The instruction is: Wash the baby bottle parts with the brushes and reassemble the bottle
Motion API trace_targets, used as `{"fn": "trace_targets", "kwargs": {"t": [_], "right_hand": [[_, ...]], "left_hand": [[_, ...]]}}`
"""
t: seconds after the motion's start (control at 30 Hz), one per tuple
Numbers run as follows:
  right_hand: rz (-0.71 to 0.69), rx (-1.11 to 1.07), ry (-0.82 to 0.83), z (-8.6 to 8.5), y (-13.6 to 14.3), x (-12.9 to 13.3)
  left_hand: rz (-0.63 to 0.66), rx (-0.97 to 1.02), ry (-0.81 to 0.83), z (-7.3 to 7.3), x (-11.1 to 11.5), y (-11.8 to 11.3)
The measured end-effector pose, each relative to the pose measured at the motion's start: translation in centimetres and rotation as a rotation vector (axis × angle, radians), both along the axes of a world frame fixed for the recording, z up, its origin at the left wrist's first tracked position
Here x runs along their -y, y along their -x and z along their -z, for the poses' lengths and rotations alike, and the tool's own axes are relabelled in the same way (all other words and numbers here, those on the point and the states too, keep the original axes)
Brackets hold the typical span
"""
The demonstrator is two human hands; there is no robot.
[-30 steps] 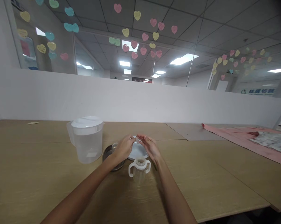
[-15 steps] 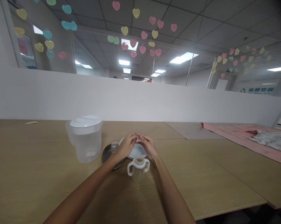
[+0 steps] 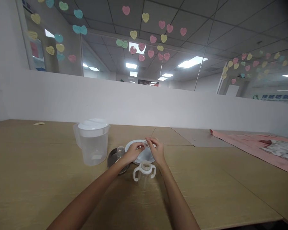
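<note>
Above a white bowl (image 3: 144,157), my left hand (image 3: 134,151) pinches a small clear ring-shaped piece (image 3: 146,144) from the left. My right hand (image 3: 157,149) has its fingertips closed at the piece's upper right, around what looks like a thin stick (image 3: 152,132) pointing up and away. Just nearer to me stands a clear bottle with a white two-handled collar (image 3: 145,167), its mouth uncovered. Left of the bowl, a round dark metal tray (image 3: 111,161) holds a small clear dome-shaped part (image 3: 120,151), partly beside my left wrist.
A large translucent pitcher with a white lid (image 3: 93,124) stands left of the tray. On the right lie a pink cloth (image 3: 241,148) and a patterned fabric (image 3: 282,150). A flat pale piece (image 3: 39,123) rests at the far left. A white wall (image 3: 144,102) backs the table.
The view has shifted slightly, moving the scene right. My right hand has changed its pose, its fingers now upright over the clear piece, and the thin stick has a steeper angle.
</note>
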State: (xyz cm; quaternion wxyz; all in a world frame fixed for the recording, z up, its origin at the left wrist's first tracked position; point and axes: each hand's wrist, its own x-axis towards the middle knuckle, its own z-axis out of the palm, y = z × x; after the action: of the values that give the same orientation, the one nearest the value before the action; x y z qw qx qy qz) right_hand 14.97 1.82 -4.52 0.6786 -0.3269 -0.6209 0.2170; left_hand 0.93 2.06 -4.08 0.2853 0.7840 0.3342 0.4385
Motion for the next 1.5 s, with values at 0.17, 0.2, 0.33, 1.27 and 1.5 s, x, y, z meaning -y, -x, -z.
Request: {"fn": "trace_targets", "kwargs": {"t": [0.17,0.2,0.33,1.27,1.5], "right_hand": [[0.038,-0.140,0.005,0.0,-0.4,-0.1],[0.042,-0.144,0.009,0.0,-0.5,-0.1],[0.050,0.001,-0.003,-0.4,-0.5,0.6],[0.161,0.116,-0.139,0.4,0.1,0.6],[0.158,0.175,-0.164,0.1,0.2,0.8]], "left_hand": [[0.039,-0.022,-0.002,0.7,-0.1,-0.2],[0.026,-0.028,0.001,0.8,0.0,-0.3],[0.008,-0.068,0.016,1.5,0.2,-0.3],[0.074,0.166,0.055,0.7,0.2,-0.2],[0.087,0.211,0.063,0.9,0.1,-0.5]]}}
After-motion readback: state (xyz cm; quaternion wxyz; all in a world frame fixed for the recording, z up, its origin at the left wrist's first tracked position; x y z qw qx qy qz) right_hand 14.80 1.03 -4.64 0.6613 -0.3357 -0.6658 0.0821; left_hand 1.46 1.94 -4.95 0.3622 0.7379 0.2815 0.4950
